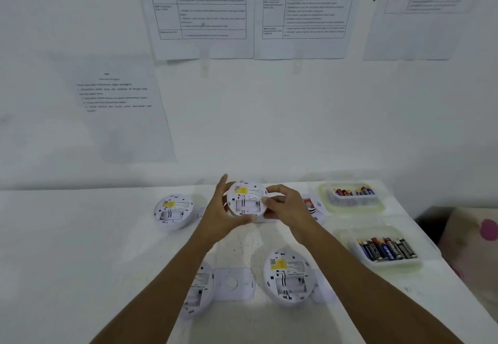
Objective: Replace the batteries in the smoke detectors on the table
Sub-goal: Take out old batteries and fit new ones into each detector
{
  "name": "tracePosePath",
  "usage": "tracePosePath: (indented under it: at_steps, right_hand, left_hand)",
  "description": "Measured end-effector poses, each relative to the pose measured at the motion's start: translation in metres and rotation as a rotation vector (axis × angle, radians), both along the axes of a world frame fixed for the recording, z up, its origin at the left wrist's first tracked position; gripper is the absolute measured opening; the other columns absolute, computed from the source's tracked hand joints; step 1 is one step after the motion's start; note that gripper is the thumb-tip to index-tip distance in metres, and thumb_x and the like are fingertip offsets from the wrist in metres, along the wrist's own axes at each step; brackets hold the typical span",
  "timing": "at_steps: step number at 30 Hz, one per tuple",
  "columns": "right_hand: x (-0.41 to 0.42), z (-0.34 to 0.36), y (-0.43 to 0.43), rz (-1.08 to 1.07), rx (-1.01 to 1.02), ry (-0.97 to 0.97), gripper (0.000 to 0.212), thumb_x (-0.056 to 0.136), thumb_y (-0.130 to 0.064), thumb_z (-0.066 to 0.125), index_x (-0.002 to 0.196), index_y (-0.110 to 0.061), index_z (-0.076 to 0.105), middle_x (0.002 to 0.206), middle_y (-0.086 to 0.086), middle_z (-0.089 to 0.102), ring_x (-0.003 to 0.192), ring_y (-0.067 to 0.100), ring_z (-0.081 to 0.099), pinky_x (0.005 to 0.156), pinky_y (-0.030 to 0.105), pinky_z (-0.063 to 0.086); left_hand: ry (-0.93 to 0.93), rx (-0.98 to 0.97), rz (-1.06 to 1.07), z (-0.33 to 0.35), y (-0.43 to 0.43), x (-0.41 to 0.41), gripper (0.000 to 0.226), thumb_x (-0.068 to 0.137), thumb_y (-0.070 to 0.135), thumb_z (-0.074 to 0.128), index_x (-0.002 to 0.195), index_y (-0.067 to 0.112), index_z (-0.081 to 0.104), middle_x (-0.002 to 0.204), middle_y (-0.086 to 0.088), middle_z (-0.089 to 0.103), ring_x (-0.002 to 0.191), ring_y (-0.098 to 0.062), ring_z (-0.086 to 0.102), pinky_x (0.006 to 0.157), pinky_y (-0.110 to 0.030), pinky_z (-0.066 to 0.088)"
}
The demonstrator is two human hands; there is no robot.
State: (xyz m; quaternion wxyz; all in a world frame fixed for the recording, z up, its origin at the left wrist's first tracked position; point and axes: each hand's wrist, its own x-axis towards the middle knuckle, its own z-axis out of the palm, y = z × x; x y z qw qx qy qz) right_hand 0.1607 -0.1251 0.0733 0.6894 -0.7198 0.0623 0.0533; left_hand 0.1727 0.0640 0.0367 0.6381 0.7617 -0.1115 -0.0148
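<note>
In the head view, a smoke detector (pixel 246 200) was held above the table (pixel 80 249), back side up; its left rim was gripped by the left hand (pixel 222 211), its right rim pinched by the right hand (pixel 287 206); a second detector (pixel 173 211) was laid at left; two battery trays (pixel 388 249) were set at right.

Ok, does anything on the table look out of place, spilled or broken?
Nothing stands out. The left detector and near detector lie back up, battery bays open; a mounting plate lies beside the near one; batteries sit inside the far tub and near tub. Left hand and right hand grip the held detector.
</note>
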Motion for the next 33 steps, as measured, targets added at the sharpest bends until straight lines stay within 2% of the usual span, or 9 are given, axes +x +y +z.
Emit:
tracePosePath:
  at_steps: [3,5,9,12,19,23,26,29,33]
  right_hand:
    - [-0.005,0.005,-0.003,-0.01,0.102,-0.026,0.02,0.089,-0.005,0.067,0.109,-0.005,0.063,0.087,0.014,0.074,0.08,0.026,0.071,0.08,0.039,0.06]
    - [-0.009,0.008,-0.005,-0.022,0.087,-0.065,0.019,0.088,-0.006,0.067,0.108,-0.007,0.065,0.09,0.014,0.073,0.084,0.028,0.071,0.078,0.038,0.06]
    - [-0.011,0.011,-0.019,-0.14,-0.425,-0.264,0.021,0.085,-0.02,0.071,0.106,-0.021,0.071,0.097,-0.003,0.066,0.079,0.011,0.062,0.072,0.017,0.048]
    - [-0.009,0.017,-0.044,-0.14,-0.574,-0.336,0.024,0.088,-0.025,0.068,0.111,-0.024,0.071,0.096,-0.003,0.056,0.075,-0.002,0.051,0.066,0.004,0.034]
    - [0.008,0.041,-0.121,-0.013,-0.693,-0.327,0.017,0.091,-0.018,0.062,0.101,-0.02,0.076,0.089,-0.009,0.071,0.067,-0.005,0.058,0.064,0.003,0.04]
    - [0.031,0.048,-0.179,-0.066,-0.755,-0.207,0.02,0.088,-0.006,0.059,0.101,-0.014,0.073,0.086,0.008,0.074,0.076,0.021,0.068,0.063,0.021,0.049]
    - [0.052,0.04,-0.216,0.02,-0.91,-0.068,0.02,0.083,-0.003,0.064,0.1,-0.01,0.073,0.084,0.01,0.074,0.077,0.029,0.072,0.071,0.032,0.058]
    - [0.07,0.029,-0.233,0.123,-1.097,-0.006,0.023,0.081,-0.007,0.069,0.103,-0.012,0.072,0.099,0.006,0.073,0.081,0.018,0.07,0.082,0.029,0.054]
    - [0.09,0.014,-0.235,0.223,-1.238,0.036,0.033,0.079,-0.013,0.073,0.112,-0.014,0.071,0.124,0.001,0.064,0.106,0.019,0.064,0.09,0.027,0.05]
  left_hand:
    - [0.22,-0.431,0.002,0.01,-0.013,-0.006,0.059,0.091,0.048,0.05,0.14,0.015,0.048,0.141,-0.007,0.056,0.126,-0.021,0.056,0.105,-0.035,0.046]
    - [0.377,-0.693,-0.042,0.016,-0.026,-0.008,0.059,0.099,0.052,0.029,0.133,0.011,0.055,0.135,-0.014,0.06,0.124,-0.026,0.058,0.107,-0.039,0.043]
    - [0.574,-0.991,-0.067,0.022,-0.053,-0.005,0.059,0.102,0.052,0.029,0.132,0.009,0.057,0.132,-0.021,0.061,0.126,-0.037,0.054,0.11,-0.054,0.036]
    - [0.609,-1.046,-0.114,0.028,-0.074,-0.005,0.054,0.102,0.046,0.034,0.13,0.008,0.058,0.131,-0.023,0.061,0.125,-0.038,0.054,0.104,-0.055,0.042]
    - [0.689,-1.131,-0.14,0.028,-0.115,0.001,0.055,0.102,0.047,0.034,0.132,0.007,0.056,0.13,-0.023,0.061,0.122,-0.04,0.055,0.104,-0.054,0.04]
    - [0.737,-1.172,-0.188,0.023,-0.131,0.009,0.058,0.1,0.049,0.036,0.134,0.006,0.055,0.136,-0.027,0.055,0.132,-0.047,0.044,0.109,-0.063,0.033]
    - [0.724,-1.173,-0.204,0.021,-0.141,0.013,0.057,0.1,0.049,0.038,0.137,0.008,0.053,0.137,-0.026,0.054,0.131,-0.045,0.045,0.101,-0.066,0.039]
    - [0.707,-1.155,-0.204,0.022,-0.149,0.015,0.055,0.1,0.048,0.039,0.134,0.009,0.057,0.137,-0.024,0.055,0.13,-0.043,0.048,0.096,-0.064,0.045]
    - [0.707,-1.139,-0.188,0.025,-0.155,0.019,0.054,0.099,0.047,0.04,0.129,0.008,0.062,0.135,-0.024,0.057,0.127,-0.042,0.051,0.094,-0.064,0.046]
